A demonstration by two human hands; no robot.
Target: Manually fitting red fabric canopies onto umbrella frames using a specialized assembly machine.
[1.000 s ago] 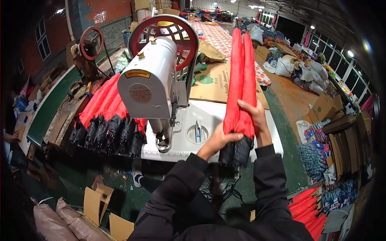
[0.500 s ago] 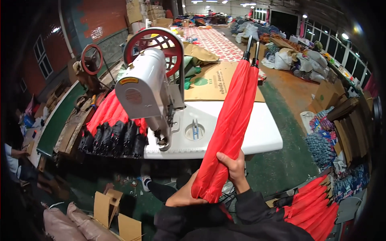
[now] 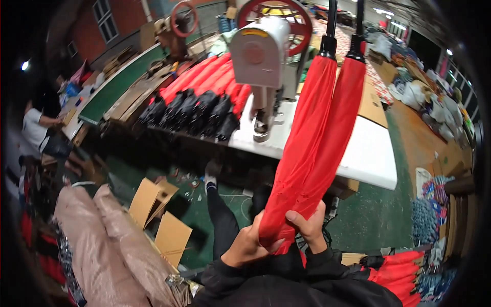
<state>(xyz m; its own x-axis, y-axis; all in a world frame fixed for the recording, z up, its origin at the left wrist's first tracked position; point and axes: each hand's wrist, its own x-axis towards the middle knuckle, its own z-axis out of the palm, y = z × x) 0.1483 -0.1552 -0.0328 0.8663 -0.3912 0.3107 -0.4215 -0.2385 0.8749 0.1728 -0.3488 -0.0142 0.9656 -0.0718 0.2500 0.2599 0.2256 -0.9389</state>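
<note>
Two folded red umbrellas (image 3: 319, 128) lie side by side in my hands, their black shafts pointing up and away from me. My left hand (image 3: 252, 241) is closed round the near end of the cloth from the left. From the right, my right hand (image 3: 310, 223) grips the same bundle, its thumb lying across the red fabric. The umbrellas slant over the white table (image 3: 369, 153) of a white sewing machine (image 3: 266, 48) and hide part of its top. Left of the machine rests a row of red umbrellas (image 3: 197, 77) with black ends toward me.
More red umbrellas (image 3: 396, 273) are piled at the lower right. Open cardboard boxes (image 3: 171, 238) and long wrapped bundles (image 3: 97, 245) stand at the lower left. A person (image 3: 38, 128) sits at the far left. Bags (image 3: 414, 94) line the right side.
My view has swung left and down, so the machine and table sit farther right and higher. Both hands still hold the two umbrellas, which now stand steeper in view.
</note>
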